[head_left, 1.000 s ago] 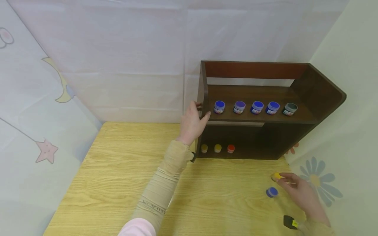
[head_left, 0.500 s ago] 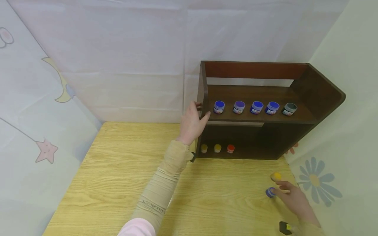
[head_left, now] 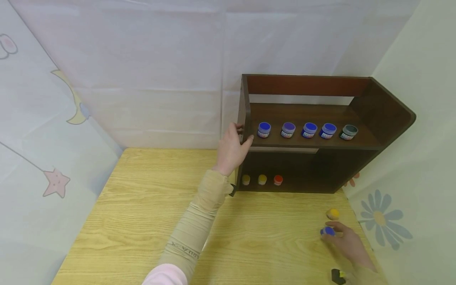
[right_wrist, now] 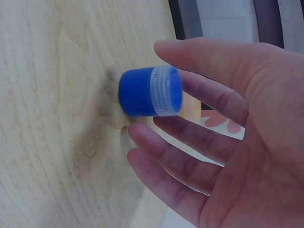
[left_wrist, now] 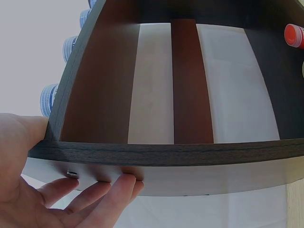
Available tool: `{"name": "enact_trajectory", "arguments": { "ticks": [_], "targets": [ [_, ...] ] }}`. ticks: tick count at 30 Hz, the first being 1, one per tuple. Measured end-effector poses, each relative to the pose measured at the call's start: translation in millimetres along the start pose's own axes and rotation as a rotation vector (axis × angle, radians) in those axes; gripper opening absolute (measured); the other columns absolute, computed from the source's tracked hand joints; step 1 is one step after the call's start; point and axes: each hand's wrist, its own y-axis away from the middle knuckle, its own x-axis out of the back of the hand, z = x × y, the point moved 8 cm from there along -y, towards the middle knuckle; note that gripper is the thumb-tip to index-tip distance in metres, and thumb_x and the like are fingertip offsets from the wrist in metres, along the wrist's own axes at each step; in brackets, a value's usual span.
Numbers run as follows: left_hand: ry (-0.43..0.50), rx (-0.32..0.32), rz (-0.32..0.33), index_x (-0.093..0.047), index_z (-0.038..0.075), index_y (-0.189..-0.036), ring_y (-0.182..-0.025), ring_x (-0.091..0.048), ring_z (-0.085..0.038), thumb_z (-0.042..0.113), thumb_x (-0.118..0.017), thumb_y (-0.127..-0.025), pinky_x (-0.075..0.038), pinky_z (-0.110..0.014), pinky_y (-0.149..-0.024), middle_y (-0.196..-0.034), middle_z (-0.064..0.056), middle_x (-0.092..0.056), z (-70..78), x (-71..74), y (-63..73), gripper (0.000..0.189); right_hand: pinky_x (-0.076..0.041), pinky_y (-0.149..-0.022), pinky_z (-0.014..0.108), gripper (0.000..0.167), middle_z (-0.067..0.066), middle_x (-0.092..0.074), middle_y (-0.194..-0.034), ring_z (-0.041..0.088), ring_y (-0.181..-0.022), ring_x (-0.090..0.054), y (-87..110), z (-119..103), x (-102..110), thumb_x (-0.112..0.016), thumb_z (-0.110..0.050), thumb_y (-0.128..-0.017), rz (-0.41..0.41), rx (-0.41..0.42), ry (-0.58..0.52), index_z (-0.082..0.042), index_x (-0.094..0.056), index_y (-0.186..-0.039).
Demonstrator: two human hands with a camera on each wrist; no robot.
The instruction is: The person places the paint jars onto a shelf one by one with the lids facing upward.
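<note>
My left hand (head_left: 232, 149) grips the left side panel of a dark brown shelf (head_left: 310, 147). In the left wrist view, its thumb lies over the panel's front edge and its fingers (left_wrist: 118, 199) lie against the outer face. At the lower right, my right hand (head_left: 348, 242) is around a small blue paint jar (head_left: 328, 231) with a clear-rimmed lid. The right wrist view shows that jar (right_wrist: 137, 92) on the table between the spread thumb and fingers, with a gap below the thumb. A yellow-orange jar (head_left: 333, 214) stands just beyond it.
On the upper board stand several jars, including a purple one (head_left: 288, 130) and a dark green one (head_left: 348, 132). The lower board holds two yellow jars and a red jar (head_left: 278, 180). Patterned wall (head_left: 395, 190) rises close to my right hand; the wooden table (head_left: 153, 190) extends left.
My right hand has left the yellow-orange jar and come back towards me, its fingers now around the blue jar. The left hand keeps its grip on the shelf.
</note>
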Motion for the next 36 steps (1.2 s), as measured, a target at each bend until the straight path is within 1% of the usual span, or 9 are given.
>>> {"name": "enact_trajectory", "arguments": {
  "ticks": [4, 7, 11, 14, 19, 25, 29, 32, 36],
  "targets": [
    [0.007, -0.001, 0.0, -0.05, 0.005, -0.131, -0.101, -0.066, -0.025, 0.034, -0.068, -0.099, -0.055, -0.039, -0.08, -0.123, -0.009, -0.063, -0.4, -0.4, 0.0, 0.047, -0.048, -0.086, 0.062, 0.062, 0.035, -0.06, -0.125, 0.054, -0.11, -0.058, -4.5, 5, -6, -0.075, -0.034, -0.094, -0.033, -0.041, -0.009, 0.007, -0.054, -0.137],
    [0.009, 0.0, -0.001, -0.049, 0.005, -0.131, -0.102, -0.066, -0.025, 0.033, -0.068, -0.099, -0.055, -0.039, -0.08, -0.123, -0.009, -0.063, -0.3, -0.5, 0.4, 0.047, -0.049, -0.086, 0.062, 0.061, 0.036, -0.06, -0.125, 0.053, -0.11, -0.059, -6.7, 7, -8, -0.075, -0.032, -0.094, -0.033, -0.029, -0.011, 0.007, -0.055, -0.137],
    [0.007, 0.0, -0.001, -0.049, 0.005, -0.131, -0.101, -0.066, -0.025, 0.033, -0.068, -0.099, -0.055, -0.038, -0.079, -0.122, -0.009, -0.063, -0.3, -0.3, 0.6, 0.047, -0.048, -0.088, 0.063, 0.055, 0.037, -0.057, -0.129, 0.056, -0.113, -0.057, -9.1, 5, -9, -0.074, -0.027, -0.095, -0.01, 0.023, 0.016, 0.008, -0.057, -0.133],
    [0.008, 0.001, 0.0, -0.049, 0.005, -0.131, -0.1, -0.066, -0.025, 0.033, -0.068, -0.099, -0.055, -0.038, -0.079, -0.122, -0.009, -0.063, -0.7, -0.5, 0.5, 0.047, -0.047, -0.089, 0.064, 0.051, 0.037, -0.057, -0.129, 0.057, -0.114, -0.056, -11.2, 6, -10, -0.074, -0.025, -0.095, 0.001, 0.039, 0.031, 0.009, -0.059, -0.13],
    [0.012, 0.0, -0.001, -0.049, 0.005, -0.131, -0.099, -0.066, -0.025, 0.033, -0.068, -0.099, -0.055, -0.039, -0.078, -0.122, -0.009, -0.063, -0.2, -0.5, 1.1, 0.047, -0.046, -0.089, 0.065, 0.047, 0.037, -0.059, -0.127, 0.058, -0.115, -0.054, -13.0, 7, -10, -0.074, -0.021, -0.094, 0.012, 0.028, 0.037, 0.008, -0.061, -0.128],
    [0.01, -0.004, -0.001, -0.049, 0.004, -0.132, -0.099, -0.066, -0.025, 0.034, -0.068, -0.099, -0.055, -0.039, -0.077, -0.121, -0.01, -0.063, 0.8, 0.1, 0.8, 0.048, -0.045, -0.09, 0.066, 0.041, 0.036, -0.061, -0.123, 0.059, -0.115, -0.053, -12.8, 7, -9, -0.076, -0.016, -0.091, 0.046, 0.033, 0.034, 0.007, -0.063, -0.123],
    [0.011, -0.006, -0.003, -0.049, 0.004, -0.131, -0.098, -0.066, -0.025, 0.034, -0.068, -0.099, -0.055, -0.039, -0.076, -0.121, -0.009, -0.063, 1.1, 0.1, 0.7, 0.048, -0.052, -0.081, 0.053, 0.036, 0.034, -0.063, -0.121, 0.051, -0.105, -0.062, -11.6, 6, -7, -0.076, -0.01, -0.088, 0.073, 0.04, 0.019, 0.005, -0.064, -0.119],
    [0.015, -0.005, -0.004, -0.049, 0.004, -0.131, -0.097, -0.066, -0.025, 0.034, -0.068, -0.099, -0.054, -0.039, -0.076, -0.121, -0.01, -0.063, 0.8, 0.2, 0.7, 0.047, -0.052, -0.073, 0.042, 0.036, 0.033, -0.063, -0.121, 0.042, -0.097, -0.066, -10.8, 5, -5, -0.077, -0.007, -0.087, 0.088, 0.049, 0.019, 0.005, -0.064, -0.119],
    [0.018, -0.004, -0.005, -0.048, 0.004, -0.132, -0.097, -0.066, -0.026, 0.033, -0.068, -0.099, -0.054, -0.039, -0.077, -0.122, -0.01, -0.063, 0.4, 0.0, 0.4, 0.047, -0.051, -0.071, 0.04, 0.036, 0.034, -0.061, -0.12, 0.041, -0.096, -0.066, -9.6, 1, -2, -0.076, -0.007, -0.087, 0.096, 0.054, 0.023, 0.005, -0.064, -0.119]
  ]
}}
